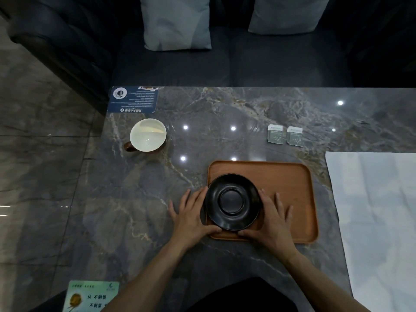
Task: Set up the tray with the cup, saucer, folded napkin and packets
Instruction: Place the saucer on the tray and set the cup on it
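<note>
Count on the marble table (pixel 225 122): one wooden tray (pixel 290 192), one black saucer (pixel 233 202), one cup (pixel 148 135), two packets (pixel 275 134) (pixel 294 136), one white napkin (pixel 378 217).

Tray holds the saucer only, at its left end, rim overhanging the tray's left edge a little. Saucer empty. Cup empty too, white inside, brown handle toward the near left; it stands well apart from the tray, far left on the table.

Left hand (pixel 191 212) and right hand (pixel 273 218) cup the saucer from either side, fingers spread, thumbs at its near rim; whether they grip or just touch it I cannot tell.

Packets lie side by side beyond the tray. Napkin spread flat, unfolded, just right of the tray. Blue card (pixel 132 99) at the far left corner, green card (pixel 93 297) at the near edge. Dark sofa beyond with two pale cushions (pixel 177 21) (pixel 286 12).
</note>
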A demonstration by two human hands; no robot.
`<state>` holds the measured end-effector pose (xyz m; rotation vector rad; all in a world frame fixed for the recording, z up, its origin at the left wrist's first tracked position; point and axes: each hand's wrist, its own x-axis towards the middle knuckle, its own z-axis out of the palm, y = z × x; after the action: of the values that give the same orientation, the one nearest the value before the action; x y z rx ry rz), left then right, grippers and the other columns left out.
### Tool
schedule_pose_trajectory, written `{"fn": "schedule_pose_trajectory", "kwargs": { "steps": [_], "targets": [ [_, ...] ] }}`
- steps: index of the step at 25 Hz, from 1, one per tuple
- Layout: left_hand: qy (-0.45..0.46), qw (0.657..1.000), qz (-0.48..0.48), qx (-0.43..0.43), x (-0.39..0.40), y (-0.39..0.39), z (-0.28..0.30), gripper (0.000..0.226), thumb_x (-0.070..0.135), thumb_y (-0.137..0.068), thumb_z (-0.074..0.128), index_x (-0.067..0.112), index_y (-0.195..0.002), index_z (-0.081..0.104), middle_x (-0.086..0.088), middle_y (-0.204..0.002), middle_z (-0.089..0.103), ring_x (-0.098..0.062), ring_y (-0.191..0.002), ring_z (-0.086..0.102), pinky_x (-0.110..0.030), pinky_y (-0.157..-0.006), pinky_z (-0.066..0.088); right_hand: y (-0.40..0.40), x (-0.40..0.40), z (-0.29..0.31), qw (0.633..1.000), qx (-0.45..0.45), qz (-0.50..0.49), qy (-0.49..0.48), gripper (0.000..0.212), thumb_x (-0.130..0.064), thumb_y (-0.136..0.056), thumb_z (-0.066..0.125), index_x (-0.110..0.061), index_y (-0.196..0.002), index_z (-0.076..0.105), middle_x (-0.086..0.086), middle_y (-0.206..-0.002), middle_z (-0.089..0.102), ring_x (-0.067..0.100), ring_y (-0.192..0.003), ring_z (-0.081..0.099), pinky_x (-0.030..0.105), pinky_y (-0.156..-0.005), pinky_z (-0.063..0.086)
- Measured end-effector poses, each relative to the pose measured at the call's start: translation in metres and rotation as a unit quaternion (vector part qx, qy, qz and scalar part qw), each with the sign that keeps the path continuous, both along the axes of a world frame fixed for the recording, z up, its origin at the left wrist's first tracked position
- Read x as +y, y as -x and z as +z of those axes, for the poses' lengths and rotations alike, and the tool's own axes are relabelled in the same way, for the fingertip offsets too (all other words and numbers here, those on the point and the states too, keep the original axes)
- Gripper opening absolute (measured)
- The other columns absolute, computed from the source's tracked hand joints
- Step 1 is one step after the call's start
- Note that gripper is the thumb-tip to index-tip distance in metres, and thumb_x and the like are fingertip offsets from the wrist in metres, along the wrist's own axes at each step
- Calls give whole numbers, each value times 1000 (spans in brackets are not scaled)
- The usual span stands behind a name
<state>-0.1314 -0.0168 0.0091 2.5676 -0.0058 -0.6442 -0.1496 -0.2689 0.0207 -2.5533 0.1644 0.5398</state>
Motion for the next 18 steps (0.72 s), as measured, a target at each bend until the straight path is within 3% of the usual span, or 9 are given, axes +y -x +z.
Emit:
{"fn": "schedule_pose_trajectory", "kwargs": {
  "steps": [4, 9, 13, 15, 18],
  "targets": [
    [-2, 1000, -14, 4, 2, -2, 3, 115, 84, -54, 58, 54, -145, -5, 19, -160, 15, -10, -148, -1, -59, -112, -14, -1, -1, 5, 1000, 2, 8, -5, 127, -77, -49, 71, -39, -151, 6, -16, -161, 15, 19, -151, -6, 61, -116, -5],
    [25, 999, -19, -2, 21, -11, 13, 101, 76, -60, 66, 43, -147, 27, 15, -155, 31, -8, -146, 17, -55, -116, -4, -7, -1, 18, 1000, -9, 17, 17, 115, -85, -58, 57, -32, -153, 19, -9, -162, 19, 20, -151, 5, 59, -118, 8],
    [60, 998, 11, -3, 47, -15, 22, 79, 59, -70, 74, 34, -139, 47, 9, -145, 46, -12, -136, 38, -43, -118, 19, -23, 0, 27, 996, -55, 57, 50, 94, -80, -70, 50, -25, -145, 41, 1, -157, 33, 27, -148, 19, 54, -117, 23],
    [87, 996, 31, -10, 66, -19, 26, 65, 45, -73, 79, 26, -131, 59, 3, -135, 57, -17, -125, 52, -38, -110, 36, -39, 6, 32, 991, -77, 91, 54, 77, -72, -76, 56, -25, -138, 51, 1, -151, 42, 26, -144, 25, 51, -116, 26],
    [107, 988, 110, -26, 104, -28, 31, 43, 28, -74, 83, 18, -113, 70, -2, -114, 69, -19, -105, 64, -28, -95, 46, -71, 26, 41, 986, -83, 144, 29, 64, -66, -82, 56, -29, -134, 53, -5, -143, 51, 19, -139, 34, 44, -114, 30]
  ]
}}
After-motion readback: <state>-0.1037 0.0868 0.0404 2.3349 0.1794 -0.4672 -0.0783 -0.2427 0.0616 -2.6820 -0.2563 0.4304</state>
